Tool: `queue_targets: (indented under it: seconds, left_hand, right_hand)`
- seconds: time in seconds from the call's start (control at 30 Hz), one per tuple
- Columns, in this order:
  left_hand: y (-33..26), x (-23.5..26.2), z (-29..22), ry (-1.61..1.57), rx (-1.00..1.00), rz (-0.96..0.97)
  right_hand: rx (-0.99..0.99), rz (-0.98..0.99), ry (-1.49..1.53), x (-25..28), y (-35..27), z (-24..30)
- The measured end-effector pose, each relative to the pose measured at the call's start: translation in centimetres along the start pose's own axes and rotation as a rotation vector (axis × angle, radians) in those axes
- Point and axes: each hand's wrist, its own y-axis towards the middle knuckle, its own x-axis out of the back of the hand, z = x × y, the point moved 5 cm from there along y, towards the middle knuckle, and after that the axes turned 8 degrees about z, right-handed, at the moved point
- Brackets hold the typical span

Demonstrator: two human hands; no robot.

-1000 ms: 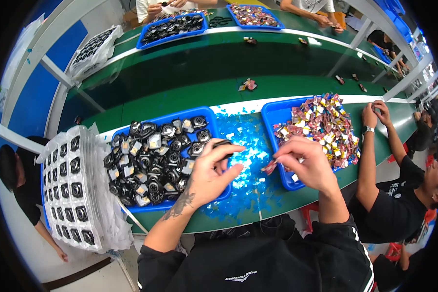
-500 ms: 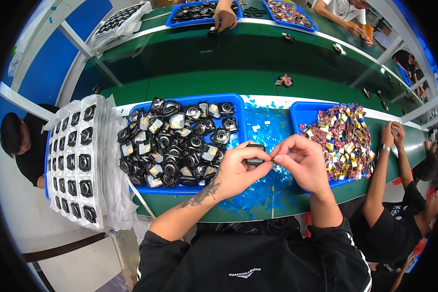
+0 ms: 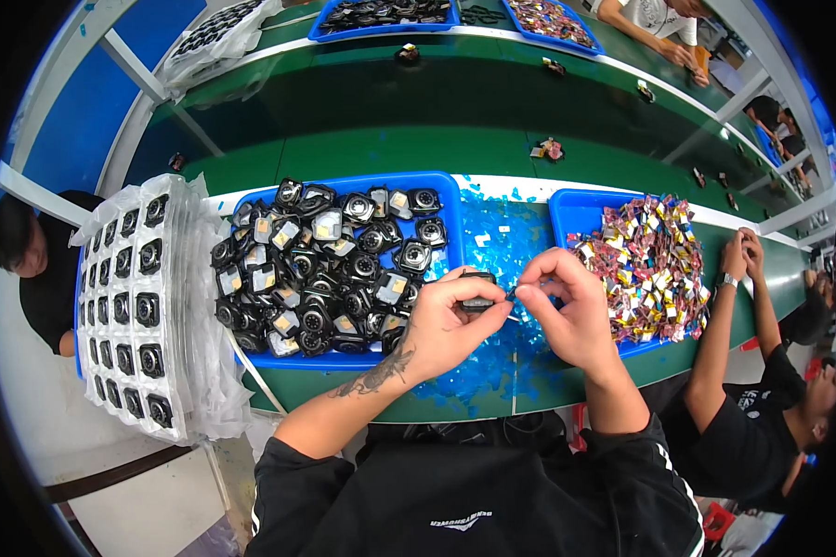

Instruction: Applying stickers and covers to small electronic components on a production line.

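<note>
My left hand (image 3: 434,327) pinches a black watch housing (image 3: 477,290) between thumb and fingers, over the gap between two blue trays. Close to the housing's right end, my right hand (image 3: 576,320) has thumb and forefinger drawn together; whatever sits at their tips is too small to make out. To the left, a blue tray (image 3: 453,218) is heaped with similar black watch housings (image 3: 320,278). On the right, another blue tray (image 3: 567,212) holds a pile of small pink, yellow and white flexible parts (image 3: 650,274). Scraps of blue film (image 3: 478,362) litter the green table below my hands.
At far left stands a stack of white moulded trays (image 3: 125,306) with housings in their pockets. Beyond a white ledge runs a green belt (image 3: 372,139) bearing several small assemblies (image 3: 548,148). Other people sit left, right and across; a co-worker's hands (image 3: 741,255) are near the right tray.
My right fingertips have shifted slightly, still beside the housing. The co-worker's hand across the belt has left the view, and a small assembly lies there. The whole view has shifted slightly left.
</note>
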Motion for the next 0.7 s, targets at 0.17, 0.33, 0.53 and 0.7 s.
queue_targets:
  seconds: [0.17, 0.33, 0.53, 0.7]
  left_hand:
    - [0.0, 0.1, -0.1, 0.125, -0.039, 0.006]
    - [0.0, 0.3, 0.3, 0.257, -0.084, -0.038]
    - [0.2, 0.3, 0.7, -0.030, -0.010, 0.024]
    - [0.0, -0.6, 1.0, -0.142, 0.089, 0.224]
  right_hand:
    - [0.042, 0.056, -0.132, -0.2, 0.2, 0.1]
    - [0.340, -0.037, -0.611, -1.5, -0.8, 2.6]
    - [-0.074, 0.083, -0.314, 0.5, -0.9, 0.5]
    - [0.016, 0.147, 0.323, -0.5, -1.5, -2.1]
